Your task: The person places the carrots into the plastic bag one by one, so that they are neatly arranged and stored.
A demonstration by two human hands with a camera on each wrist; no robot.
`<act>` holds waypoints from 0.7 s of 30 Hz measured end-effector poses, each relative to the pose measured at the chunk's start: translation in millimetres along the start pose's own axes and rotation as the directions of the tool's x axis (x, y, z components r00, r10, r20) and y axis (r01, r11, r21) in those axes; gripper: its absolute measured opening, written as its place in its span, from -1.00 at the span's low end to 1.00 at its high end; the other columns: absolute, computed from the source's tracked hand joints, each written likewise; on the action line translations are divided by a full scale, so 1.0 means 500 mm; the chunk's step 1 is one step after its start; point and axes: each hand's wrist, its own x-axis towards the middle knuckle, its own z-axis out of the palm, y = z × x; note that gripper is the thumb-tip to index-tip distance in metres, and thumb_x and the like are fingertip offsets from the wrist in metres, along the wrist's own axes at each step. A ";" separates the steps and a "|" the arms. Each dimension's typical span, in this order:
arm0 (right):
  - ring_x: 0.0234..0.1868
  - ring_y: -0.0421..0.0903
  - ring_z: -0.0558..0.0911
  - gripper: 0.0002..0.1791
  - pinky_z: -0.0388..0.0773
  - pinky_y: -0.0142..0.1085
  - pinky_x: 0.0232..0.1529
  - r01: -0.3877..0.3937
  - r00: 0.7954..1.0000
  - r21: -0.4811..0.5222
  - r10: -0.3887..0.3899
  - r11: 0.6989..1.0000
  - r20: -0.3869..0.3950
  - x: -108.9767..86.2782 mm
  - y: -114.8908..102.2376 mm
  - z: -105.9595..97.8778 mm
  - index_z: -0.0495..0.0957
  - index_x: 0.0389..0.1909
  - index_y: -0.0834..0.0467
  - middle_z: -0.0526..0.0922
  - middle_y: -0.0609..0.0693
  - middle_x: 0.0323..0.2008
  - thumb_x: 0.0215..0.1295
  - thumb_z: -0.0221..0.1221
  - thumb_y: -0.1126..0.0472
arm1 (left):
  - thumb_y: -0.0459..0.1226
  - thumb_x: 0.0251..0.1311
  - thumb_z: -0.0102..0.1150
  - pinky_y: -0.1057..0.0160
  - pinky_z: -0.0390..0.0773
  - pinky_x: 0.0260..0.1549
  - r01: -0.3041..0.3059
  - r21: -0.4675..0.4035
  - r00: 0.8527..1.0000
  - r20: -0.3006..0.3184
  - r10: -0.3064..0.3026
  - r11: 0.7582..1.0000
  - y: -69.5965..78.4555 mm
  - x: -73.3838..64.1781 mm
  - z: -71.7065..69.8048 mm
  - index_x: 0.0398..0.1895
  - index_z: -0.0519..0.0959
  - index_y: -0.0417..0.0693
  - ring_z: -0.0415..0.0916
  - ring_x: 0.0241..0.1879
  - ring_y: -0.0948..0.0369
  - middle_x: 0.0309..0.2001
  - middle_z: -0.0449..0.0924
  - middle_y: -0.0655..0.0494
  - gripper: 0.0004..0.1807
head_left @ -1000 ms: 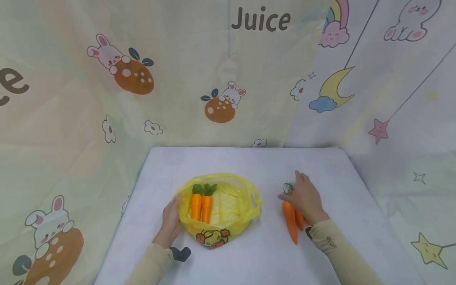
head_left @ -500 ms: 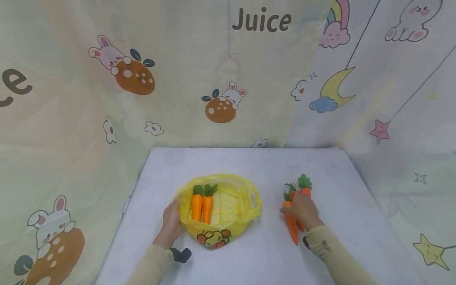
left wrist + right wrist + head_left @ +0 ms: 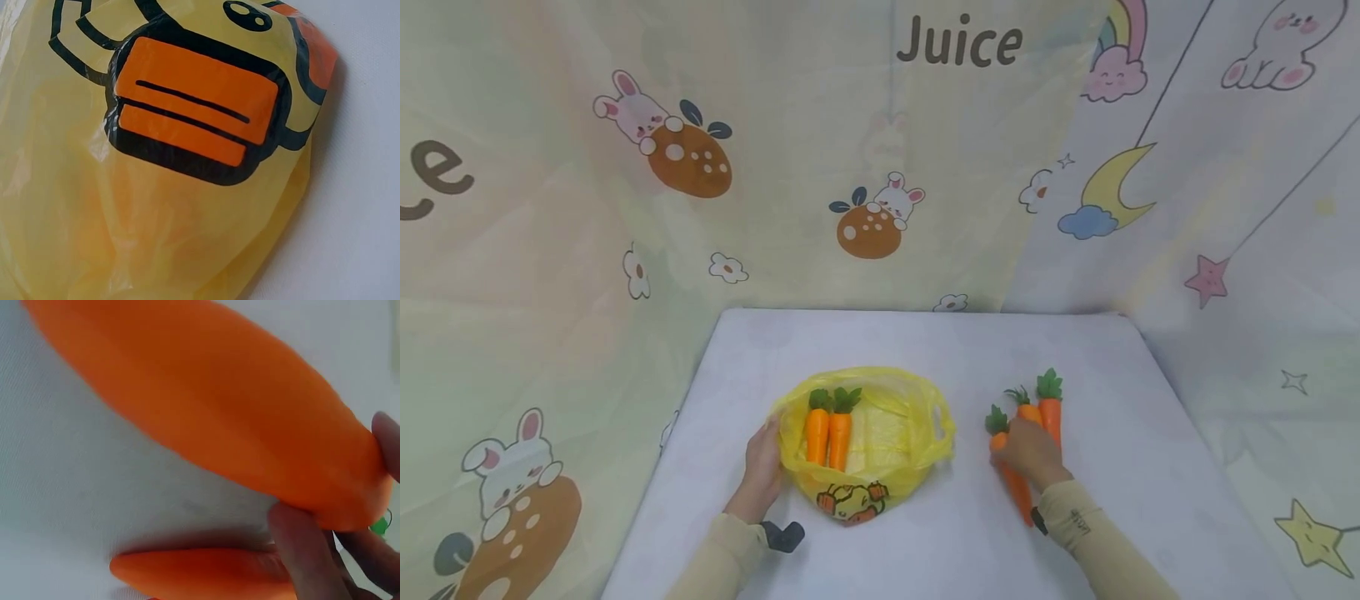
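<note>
At the lower left of the head view I have a printed rabbit [image 3: 516,467] on the backdrop [image 3: 572,333]. Right of it, below centre, the left hand [image 3: 762,468] touches the left side of the yellow bag [image 3: 887,483]; the bag hides part of its fingers, so I can't tell whether they grip. The left wrist view shows me mostly the bag's wall and its orange-billed print [image 3: 197,103].

The bag lies mouth open on the white table [image 3: 955,350], near the middle of the frame. Inside, on its left side, two carrots [image 3: 839,442] lie side by side, leafy ends toward the top.

Right of centre, the right hand [image 3: 1032,450] has the leftmost carrot [image 3: 1017,492] of three pinched near its thick end; my right wrist view shows fingertips on both sides. The middle carrot [image 3: 1028,412] and rightmost carrot [image 3: 1051,412] lie just beside it, partly covered by the hand. A printed moon [image 3: 1112,187] hangs at the upper right.
</note>
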 end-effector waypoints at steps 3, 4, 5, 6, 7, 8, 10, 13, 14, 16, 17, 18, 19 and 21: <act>-0.34 0.01 0.50 -0.53 0.56 -0.14 -0.28 -0.015 0.999 0.101 0.011 0.995 0.044 -0.004 -0.005 -0.013 0.56 -0.14 0.35 0.56 0.04 -0.35 -0.01 0.47 0.18 | 0.03 0.63 -0.35 -0.03 0.09 0.48 -0.005 -0.004 1.000 0.011 0.005 1.000 0.003 -0.003 0.001 0.60 -0.04 -0.26 -0.01 0.53 -0.07 0.58 -0.02 -0.19 -0.28; -0.32 0.01 0.52 -0.49 0.58 -0.16 -0.29 -0.028 0.998 0.144 0.019 0.989 0.064 -0.005 -0.009 -0.019 0.55 -0.08 0.37 0.58 0.07 -0.30 0.00 0.47 0.19 | 0.03 0.63 -0.35 -0.02 0.08 0.48 -0.006 -0.007 1.000 0.014 0.006 1.000 0.004 -0.003 0.001 0.60 -0.04 -0.26 -0.01 0.53 -0.07 0.58 -0.02 -0.19 -0.29; -0.29 0.00 0.54 -0.45 0.61 -0.17 -0.29 -0.042 0.996 0.193 0.026 0.980 0.085 -0.006 -0.012 -0.026 0.54 -0.01 0.40 0.59 0.10 -0.24 0.03 0.46 0.20 | 0.02 0.63 -0.34 -0.02 0.08 0.48 -0.007 -0.011 1.000 0.017 0.007 1.000 0.005 -0.003 0.000 0.60 -0.05 -0.26 -0.02 0.53 -0.07 0.58 -0.03 -0.18 -0.29; -0.26 0.00 0.56 -0.43 0.64 -0.18 -0.29 -0.055 0.994 0.234 0.031 0.971 0.105 -0.007 -0.017 -0.033 0.53 0.05 0.41 0.60 0.12 -0.19 0.05 0.45 0.22 | 0.01 0.63 -0.34 -0.02 0.07 0.48 -0.008 -0.013 1.000 0.018 0.008 1.000 0.005 -0.003 0.001 0.60 -0.05 -0.26 -0.02 0.54 -0.07 0.58 -0.03 -0.19 -0.29; -0.24 0.01 0.59 -0.40 0.67 -0.18 -0.30 -0.057 0.992 0.275 0.025 0.960 0.120 -0.008 -0.022 -0.041 0.51 0.09 0.43 0.61 0.17 -0.12 0.07 0.45 0.23 | 0.01 0.63 -0.34 -0.02 0.07 0.48 -0.008 -0.013 1.000 0.018 0.008 1.000 0.005 -0.002 0.001 0.60 -0.05 -0.26 -0.03 0.54 -0.06 0.58 -0.04 -0.18 -0.29; -0.20 0.02 0.61 -0.36 0.70 -0.17 -0.28 -0.063 0.991 0.317 0.021 0.946 0.134 -0.008 -0.027 -0.049 0.48 0.15 0.45 0.61 0.22 -0.05 0.09 0.44 0.24 | 0.02 0.63 -0.34 -0.02 0.06 0.48 -0.009 -0.015 1.000 0.020 0.009 1.000 0.005 -0.002 0.001 0.60 -0.05 -0.26 -0.04 0.54 -0.06 0.59 -0.05 -0.19 -0.29; -0.11 0.07 0.63 -0.25 0.73 -0.12 -0.21 -0.069 0.987 0.392 0.006 0.918 0.160 -0.010 -0.041 -0.067 0.39 0.26 0.49 0.55 0.33 0.10 0.12 0.46 0.23 | 0.01 0.63 -0.35 -0.02 0.06 0.48 -0.010 -0.018 1.000 0.021 0.011 1.000 0.004 0.000 0.001 0.60 -0.05 -0.26 -0.04 0.54 -0.06 0.59 -0.05 -0.18 -0.29; -0.03 0.09 0.65 -0.19 0.72 -0.07 -0.12 -0.065 0.983 0.487 -0.027 0.871 0.179 -0.016 -0.059 -0.087 0.38 0.31 0.44 0.49 0.36 0.22 0.13 0.49 0.14 | 0.02 0.63 -0.35 -0.02 0.06 0.49 -0.013 -0.018 1.000 0.026 0.014 1.000 0.001 0.001 0.000 0.60 -0.05 -0.25 -0.05 0.54 -0.06 0.59 -0.05 -0.17 -0.29; -0.03 0.09 0.65 -0.16 0.71 -0.04 -0.08 -0.066 0.982 0.516 -0.035 0.854 0.183 -0.018 -0.065 -0.092 0.37 0.32 0.42 0.49 0.34 0.24 0.12 0.50 0.11 | 0.02 0.63 -0.35 -0.02 0.06 0.49 -0.015 -0.022 0.999 0.028 0.015 1.000 0.000 0.002 0.000 0.60 -0.05 -0.25 -0.05 0.54 -0.06 0.59 -0.05 -0.17 -0.29; -0.03 0.05 0.67 -0.13 0.70 -0.02 -0.04 -0.058 0.981 0.569 -0.060 0.820 0.187 -0.023 -0.078 -0.099 0.38 0.34 0.38 0.50 0.29 0.25 0.11 0.51 0.03 | 0.02 0.63 -0.35 -0.01 0.06 0.49 -0.013 -0.023 1.000 0.028 0.013 1.000 -0.001 0.002 -0.001 0.60 -0.04 -0.24 -0.05 0.55 -0.05 0.59 -0.05 -0.16 -0.30; -0.04 0.03 0.68 -0.12 0.69 -0.02 -0.02 -0.049 0.980 0.590 -0.077 0.806 0.186 -0.024 -0.084 -0.100 0.40 0.34 0.35 0.52 0.26 0.24 0.10 0.51 -0.01 | 0.01 0.63 -0.35 -0.01 0.06 0.49 -0.013 -0.025 0.999 0.029 0.013 1.000 -0.002 0.002 0.000 0.60 -0.04 -0.24 -0.05 0.55 -0.05 0.59 -0.05 -0.16 -0.30; -0.04 0.02 0.67 -0.11 0.70 -0.03 -0.03 -0.034 0.978 0.615 -0.101 0.788 0.183 -0.024 -0.092 -0.100 0.40 0.34 0.34 0.53 0.24 0.23 0.10 0.51 -0.03 | 0.02 0.63 -0.35 -0.02 0.06 0.48 -0.014 -0.025 0.999 0.030 0.015 1.000 -0.003 0.003 0.000 0.60 -0.03 -0.25 -0.04 0.54 -0.05 0.59 -0.04 -0.17 -0.30; -0.03 0.02 0.67 -0.12 0.69 -0.02 -0.01 -0.021 0.974 0.642 -0.130 0.767 0.186 -0.025 -0.100 -0.099 0.40 0.34 0.34 0.54 0.23 0.22 0.11 0.50 -0.03 | 0.02 0.63 -0.35 -0.02 0.07 0.48 -0.016 -0.026 0.999 0.029 0.016 1.000 -0.003 0.003 0.000 0.60 -0.03 -0.25 -0.04 0.54 -0.06 0.59 -0.04 -0.17 -0.30; -0.01 0.02 0.67 -0.13 0.69 -0.03 -0.01 -0.001 0.968 0.688 -0.172 0.726 0.182 -0.026 -0.119 -0.093 0.41 0.34 0.34 0.56 0.20 0.20 0.12 0.50 -0.03 | 0.02 0.63 -0.35 -0.01 0.07 0.48 -0.016 -0.023 0.999 0.027 0.017 1.000 -0.003 0.002 0.001 0.60 -0.02 -0.26 -0.03 0.54 -0.06 0.58 -0.02 -0.18 -0.30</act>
